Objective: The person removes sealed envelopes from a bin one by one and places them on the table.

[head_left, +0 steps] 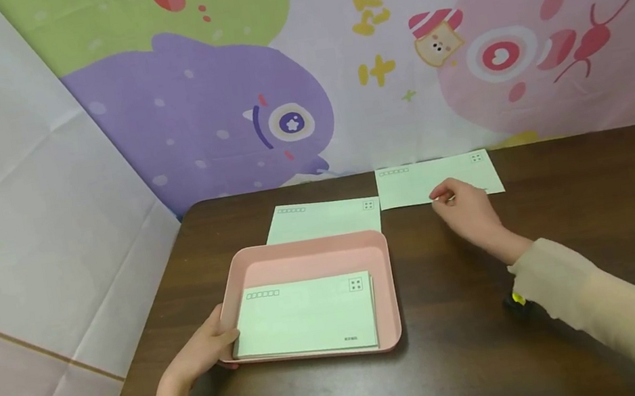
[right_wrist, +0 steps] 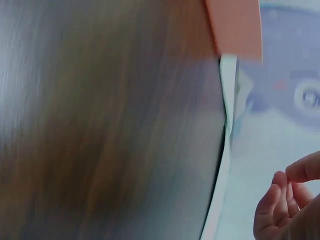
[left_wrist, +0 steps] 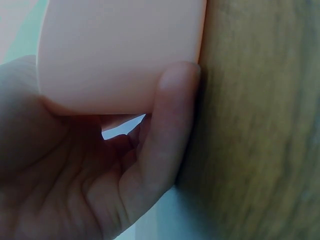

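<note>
My left hand (head_left: 204,343) grips the left side of a pink tray (head_left: 312,246), thumb over the rim and fingers against the outer wall. In the left wrist view, a finger presses low on the tray wall (left_wrist: 120,60), close to the wood. Inside the tray lies a small stack of pale envelopes (head_left: 304,316). Above the front edge of another envelope (head_left: 414,185), my right hand (head_left: 470,213) hovers with loosely bent fingers. The right wrist view shows nothing held between its thumb and fingers. A third envelope (head_left: 327,218) lies behind the tray, its near part hidden.
The dark wooden table (head_left: 590,205) meets a cartoon-printed cloth (head_left: 380,120) at its back edge. The back right envelope lies against that edge. A pale wall sheet (head_left: 34,199) stands to the left. Dark straps sit at both wrists.
</note>
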Motion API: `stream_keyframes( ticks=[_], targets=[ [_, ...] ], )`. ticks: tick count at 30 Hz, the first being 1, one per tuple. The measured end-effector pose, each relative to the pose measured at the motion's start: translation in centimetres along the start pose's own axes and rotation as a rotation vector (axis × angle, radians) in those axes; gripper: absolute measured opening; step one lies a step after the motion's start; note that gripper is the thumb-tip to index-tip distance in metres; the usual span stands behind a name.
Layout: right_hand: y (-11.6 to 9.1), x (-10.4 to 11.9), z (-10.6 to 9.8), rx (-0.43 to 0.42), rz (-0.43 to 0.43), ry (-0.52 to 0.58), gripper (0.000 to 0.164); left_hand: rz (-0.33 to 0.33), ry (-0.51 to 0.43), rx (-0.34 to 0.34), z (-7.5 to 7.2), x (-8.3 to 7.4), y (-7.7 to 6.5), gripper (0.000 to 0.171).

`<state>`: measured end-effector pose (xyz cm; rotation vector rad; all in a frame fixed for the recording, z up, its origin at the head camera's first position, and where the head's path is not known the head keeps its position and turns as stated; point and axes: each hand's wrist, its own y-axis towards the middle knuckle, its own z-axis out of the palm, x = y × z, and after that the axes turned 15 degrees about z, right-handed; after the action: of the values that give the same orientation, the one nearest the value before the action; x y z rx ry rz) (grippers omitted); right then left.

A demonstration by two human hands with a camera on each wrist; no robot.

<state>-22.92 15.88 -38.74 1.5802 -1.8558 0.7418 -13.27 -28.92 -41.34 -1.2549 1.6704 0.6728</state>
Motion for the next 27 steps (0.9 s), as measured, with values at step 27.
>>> stream_keyframes(
  ticks=[27],
  targets=[
    [-6.2,5.0,7.9,0.259,-0.504,-0.389,0.056,-0.005,0.015,0.002,0.0,-0.2,-0.1,0.045]
  ],
)
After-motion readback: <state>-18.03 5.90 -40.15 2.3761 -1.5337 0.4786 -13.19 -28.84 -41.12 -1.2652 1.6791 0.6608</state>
